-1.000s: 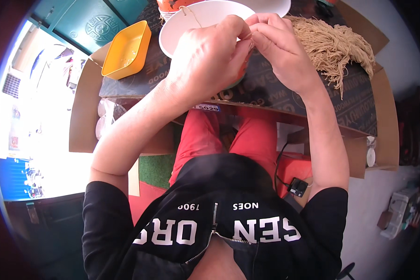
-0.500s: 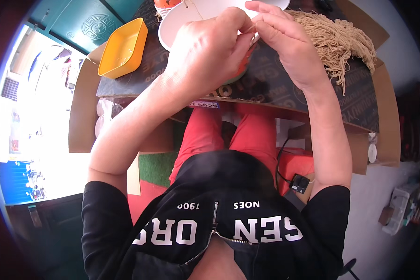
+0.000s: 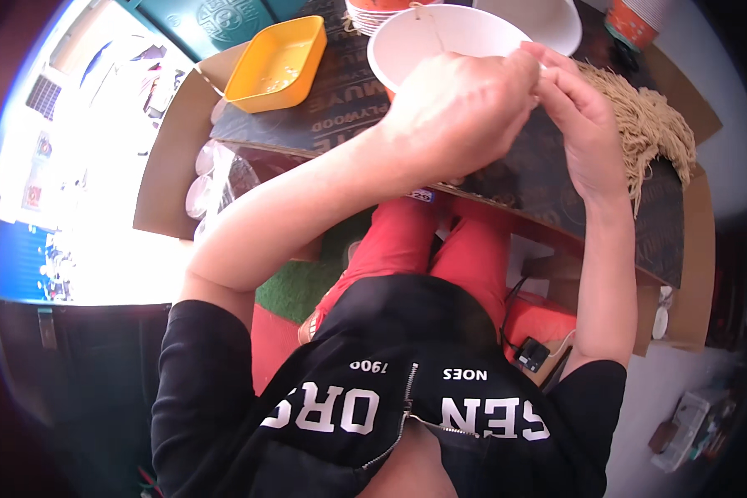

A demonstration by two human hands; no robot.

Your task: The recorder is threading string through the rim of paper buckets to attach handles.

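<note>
My left hand (image 3: 456, 108) and my right hand (image 3: 577, 124) meet fingertip to fingertip just over the near rim of a white bowl (image 3: 440, 37). Both pinch a thin tan strand (image 3: 430, 29) that runs back across the bowl; the pinched end is hidden between the fingers. A loose pile of tan noodle-like strands (image 3: 647, 124) lies just right of my right hand on a dark board (image 3: 340, 91) that rests on a cardboard box (image 3: 170, 166).
A yellow rectangular tub (image 3: 278, 62) sits at the board's far left. A second white bowl (image 3: 544, 21) and stacked orange-rimmed cups (image 3: 639, 17) stand at the back. Red trousers (image 3: 440, 249) show below the board's near edge.
Both hands stay pinched together and have shifted slightly down in the picture. More of the white bowl shows behind them.
</note>
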